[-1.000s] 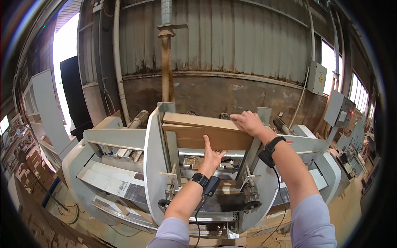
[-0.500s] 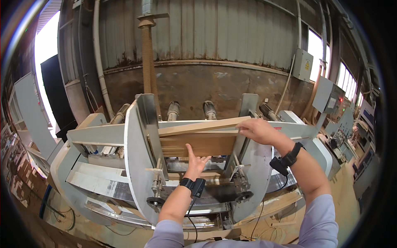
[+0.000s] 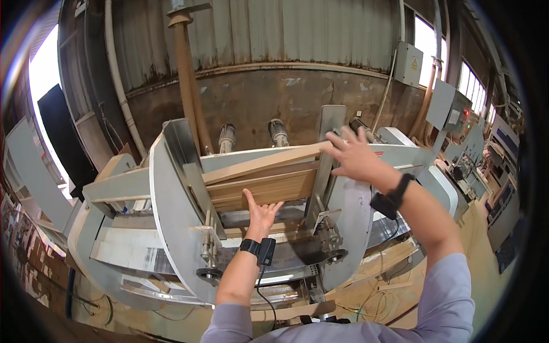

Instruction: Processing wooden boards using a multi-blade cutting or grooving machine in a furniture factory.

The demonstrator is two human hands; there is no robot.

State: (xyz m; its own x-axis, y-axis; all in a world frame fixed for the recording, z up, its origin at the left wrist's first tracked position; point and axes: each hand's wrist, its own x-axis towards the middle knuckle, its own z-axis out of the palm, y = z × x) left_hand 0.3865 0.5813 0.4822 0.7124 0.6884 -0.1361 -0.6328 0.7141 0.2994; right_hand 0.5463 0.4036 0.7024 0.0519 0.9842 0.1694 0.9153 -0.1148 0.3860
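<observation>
A stack of wooden boards (image 3: 269, 188) sits between two upright metal guides of a grey machine. The top board (image 3: 263, 164) lies tilted, its right end higher than its left. Beside that raised end is my right hand (image 3: 355, 157), fingers spread; whether a fingertip still touches the wood I cannot tell. My left hand (image 3: 262, 216) is open at the front lower edge of the stack, thumb up against the boards and palm turned upward. Both wrists carry black strapped devices, with a cable visible at the left one.
The left guide plate (image 3: 197, 188) and right guide plate (image 3: 324, 166) flank the boards. Below them are two black handwheels (image 3: 209, 274). Motors (image 3: 278, 132) and a ribbed hose (image 3: 186, 80) stand behind. A control box (image 3: 449, 108) is at the right; loose cables lie on the floor.
My right hand has loosened from the top board's right end and spread its fingers. The left hand stays at the stack's front edge. The whole view has shifted and tilted.
</observation>
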